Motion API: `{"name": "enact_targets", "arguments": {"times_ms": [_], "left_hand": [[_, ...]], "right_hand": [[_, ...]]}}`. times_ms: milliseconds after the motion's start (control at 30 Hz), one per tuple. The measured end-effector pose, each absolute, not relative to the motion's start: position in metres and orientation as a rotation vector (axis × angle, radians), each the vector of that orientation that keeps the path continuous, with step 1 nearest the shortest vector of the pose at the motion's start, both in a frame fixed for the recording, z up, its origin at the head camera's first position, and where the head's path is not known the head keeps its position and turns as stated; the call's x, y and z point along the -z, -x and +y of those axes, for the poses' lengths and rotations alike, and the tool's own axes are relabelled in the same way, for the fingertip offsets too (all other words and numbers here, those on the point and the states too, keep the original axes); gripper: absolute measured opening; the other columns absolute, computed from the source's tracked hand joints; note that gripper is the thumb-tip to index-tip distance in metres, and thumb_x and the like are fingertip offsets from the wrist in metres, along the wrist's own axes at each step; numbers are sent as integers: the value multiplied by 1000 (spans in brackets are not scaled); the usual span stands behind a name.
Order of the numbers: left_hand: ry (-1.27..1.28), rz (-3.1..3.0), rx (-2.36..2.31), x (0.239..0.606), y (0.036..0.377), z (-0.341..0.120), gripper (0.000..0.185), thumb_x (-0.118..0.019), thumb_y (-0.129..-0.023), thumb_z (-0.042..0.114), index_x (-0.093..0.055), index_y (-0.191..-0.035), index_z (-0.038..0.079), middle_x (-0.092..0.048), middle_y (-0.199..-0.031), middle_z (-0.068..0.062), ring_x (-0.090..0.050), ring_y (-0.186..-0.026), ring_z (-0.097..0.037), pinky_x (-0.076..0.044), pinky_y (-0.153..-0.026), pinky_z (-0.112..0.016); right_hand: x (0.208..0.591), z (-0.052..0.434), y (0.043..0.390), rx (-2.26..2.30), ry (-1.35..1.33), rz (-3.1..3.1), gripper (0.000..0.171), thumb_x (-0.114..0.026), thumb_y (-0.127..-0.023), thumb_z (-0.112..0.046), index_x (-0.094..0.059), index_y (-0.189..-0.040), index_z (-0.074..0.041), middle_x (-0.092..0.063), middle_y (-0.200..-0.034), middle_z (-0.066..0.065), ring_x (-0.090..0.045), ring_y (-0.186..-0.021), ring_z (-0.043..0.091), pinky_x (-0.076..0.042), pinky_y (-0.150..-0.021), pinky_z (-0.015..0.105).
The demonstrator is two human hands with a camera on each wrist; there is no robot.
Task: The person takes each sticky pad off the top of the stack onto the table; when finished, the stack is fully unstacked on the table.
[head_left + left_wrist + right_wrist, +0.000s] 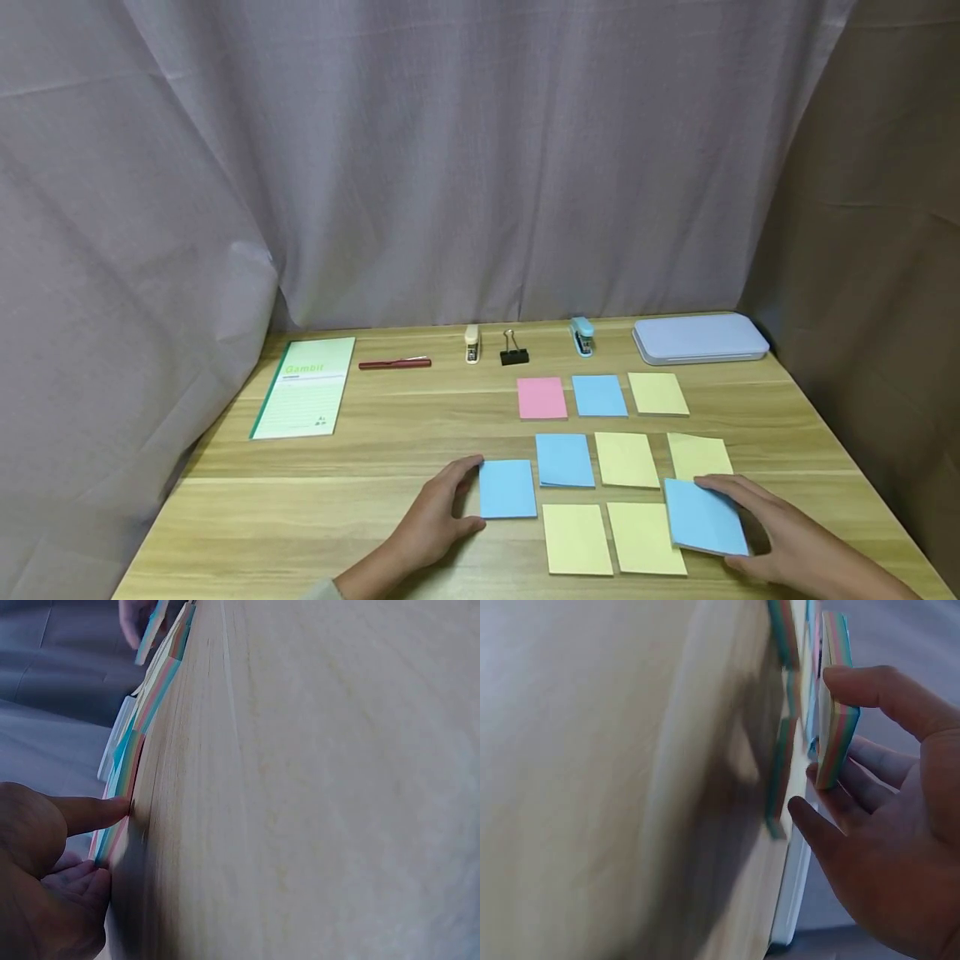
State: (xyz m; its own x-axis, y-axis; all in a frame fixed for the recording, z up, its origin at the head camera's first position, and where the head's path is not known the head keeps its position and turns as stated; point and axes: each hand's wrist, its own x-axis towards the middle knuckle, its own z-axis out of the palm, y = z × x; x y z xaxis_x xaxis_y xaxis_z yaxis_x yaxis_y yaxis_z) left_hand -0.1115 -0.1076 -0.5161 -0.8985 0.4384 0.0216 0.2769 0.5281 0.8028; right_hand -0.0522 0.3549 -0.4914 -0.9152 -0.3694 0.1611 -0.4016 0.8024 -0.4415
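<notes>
From the head camera, a person's left hand [438, 521] is resting on a light wooden table [300, 517], its fingers and thumb curling around the left edge of a blue sticky-note pad [507, 489] lying flat at the front left of a grid of pads. The right hand [780, 542] is gripping another blue pad [705, 517], tilted up off the table at the grid's front right, beside two yellow pads [611, 537]. Behind are lying a green notebook [303, 387], a red pen [394, 363], a black binder clip [513, 352] and a pale blue tin case [699, 337]. From the left wrist camera, the left hand's index fingertip [112, 808] is touching the pad's striped edge [124, 795]. From the right wrist camera, the right hand's thumb [885, 694] and fingers are pinching the raised multicoloured pad [838, 727] clear of the tabletop.
</notes>
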Motion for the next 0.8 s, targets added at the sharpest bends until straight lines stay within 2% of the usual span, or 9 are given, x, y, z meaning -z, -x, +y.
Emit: {"name": "enact_targets", "arguments": {"times_ms": [233,333,467,600,800], "left_hand": [[-613,2584,-1299,516,112,-108,81,-85,-84,7,-43,-153,5,-51,-152,-12,-55,-135,-29,-45,-113,-40],[-612,2587,-1294,516,113,-107,81,-85,-84,7,-43,-153,5,-51,-153,-11,-54,-136,-29,-44,-114,-41],[-610,2589,-1288,517,112,-107,81,-85,-84,7,-43,-154,5,-50,-153,-11,-53,-137,-28,-43,-115,-41],[-607,2590,-1282,516,112,-107,82,-85,-84,7,-43,-154,6,-50,-154,-11,-52,-138,-28,-43,-115,-41],[-609,2577,-1284,516,111,-107,83,-86,-84,10,-43,-154,6,-50,-154,-11,-52,-138,-30,-43,-114,-42]], "right_hand": [[505,380,46,-697,-713,-2981,90,-98,-62,-22,-54,-140,-15,-53,-130,-1,-39,-113,-15,-43,-78,11],[508,381,46,-662,-726,-2945,93,-99,-59,-20,-54,-140,-16,-53,-130,-4,-37,-114,-16,-42,-78,9],[510,378,45,-614,-755,-2866,96,-100,-55,-15,-56,-140,-17,-53,-132,-8,-30,-118,-20,-35,-82,2],[509,377,44,-673,-814,-2853,97,-99,-58,-15,-54,-143,-15,-51,-137,-5,-28,-123,-20,-32,-85,0],[497,373,43,-701,-780,-2916,95,-98,-64,-26,-51,-147,-17,-49,-139,-8,-31,-123,-20,-41,-80,7]]}}
